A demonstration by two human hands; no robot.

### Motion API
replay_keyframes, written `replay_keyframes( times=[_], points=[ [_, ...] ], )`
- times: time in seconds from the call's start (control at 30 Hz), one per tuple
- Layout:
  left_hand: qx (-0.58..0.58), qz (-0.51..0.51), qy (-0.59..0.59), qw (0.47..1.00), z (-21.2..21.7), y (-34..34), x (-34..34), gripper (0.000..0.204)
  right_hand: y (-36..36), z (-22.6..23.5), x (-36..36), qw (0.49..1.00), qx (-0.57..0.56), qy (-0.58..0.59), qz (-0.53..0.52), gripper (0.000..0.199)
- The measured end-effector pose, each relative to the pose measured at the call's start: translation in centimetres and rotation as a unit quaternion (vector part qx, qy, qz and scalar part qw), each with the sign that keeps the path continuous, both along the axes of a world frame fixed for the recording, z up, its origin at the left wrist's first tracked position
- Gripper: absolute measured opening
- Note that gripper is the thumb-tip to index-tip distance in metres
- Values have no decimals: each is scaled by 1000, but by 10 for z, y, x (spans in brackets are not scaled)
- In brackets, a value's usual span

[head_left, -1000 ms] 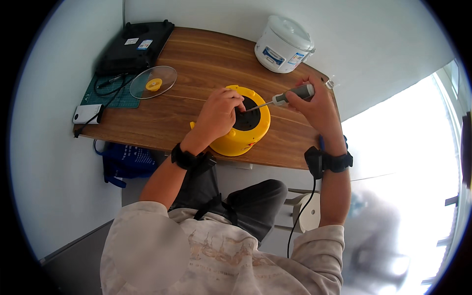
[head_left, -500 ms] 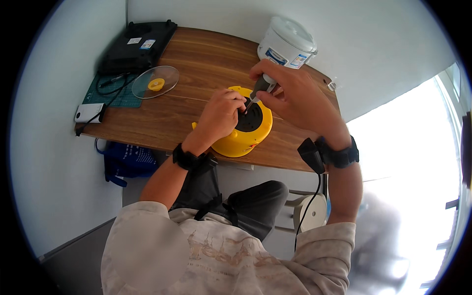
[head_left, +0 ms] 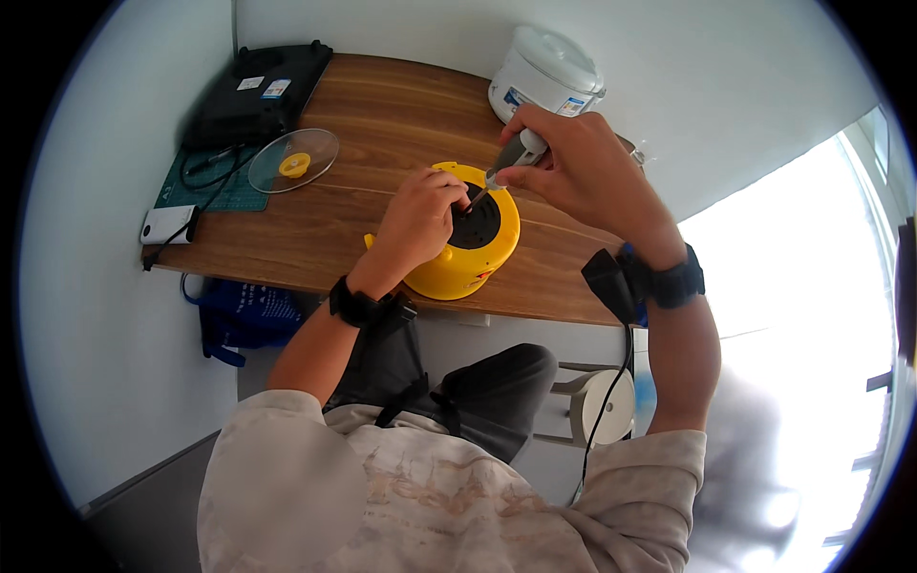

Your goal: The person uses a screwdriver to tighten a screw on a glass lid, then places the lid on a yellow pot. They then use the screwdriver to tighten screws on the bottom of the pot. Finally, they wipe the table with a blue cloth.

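A round yellow appliance [head_left: 457,267] with a black inner face stands near the front edge of the wooden table [head_left: 382,124]. My left hand [head_left: 420,218] rests on its left rim, fingers curled at the black face. My right hand [head_left: 573,167] grips a grey-handled screwdriver [head_left: 511,158] above the appliance, tilted so that its tip points down onto the black face close to my left fingers. Both wrists wear black bands.
A white rice cooker [head_left: 546,74] stands at the back right. A glass lid with a yellow knob [head_left: 294,160] lies at the left, next to a black device [head_left: 258,91], a green mat [head_left: 205,186] and a white box [head_left: 167,224]. A stool [head_left: 607,406] is below.
My right hand has swung the screwdriver from the right of the appliance in over it and tipped it down onto the black face. My left hand has stayed on the rim.
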State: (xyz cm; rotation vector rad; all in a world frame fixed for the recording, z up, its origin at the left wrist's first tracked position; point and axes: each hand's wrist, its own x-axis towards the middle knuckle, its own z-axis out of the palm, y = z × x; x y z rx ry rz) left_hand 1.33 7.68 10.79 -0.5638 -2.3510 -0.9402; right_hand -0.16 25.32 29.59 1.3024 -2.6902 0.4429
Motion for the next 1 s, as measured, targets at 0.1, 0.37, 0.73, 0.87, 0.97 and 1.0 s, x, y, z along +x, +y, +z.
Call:
replay_keyframes(
  times=[0.1, 0.37, 0.73, 0.87, 0.97, 1.0],
  points=[
    [-1, 3, -8, 1000, 2, 1, 1, 18, 4, 2, 10, 998, 11, -14, -53, 32],
    [5, 12, -29, 1000, 4, 5, 2, 18, 28, -4, 5, 996, 28, -26, -82, 33],
    [57, 3, -1, 998, 2, -5, -6, 24, 90, -28, 55, 928, -220, -148, -262, 23],
    [111, 48, -47, 992, 2, -20, 7, 21, 129, -80, 60, 804, -463, -312, -206, 18],
    [137, 63, -170, 974, -6, -52, 30, 27, 139, -115, 59, 712, -561, -392, -155, 18],
    [130, 62, -213, 966, -9, -65, 36, 32, 139, -126, 57, 677, -587, -420, -141, 19]
  ],
)
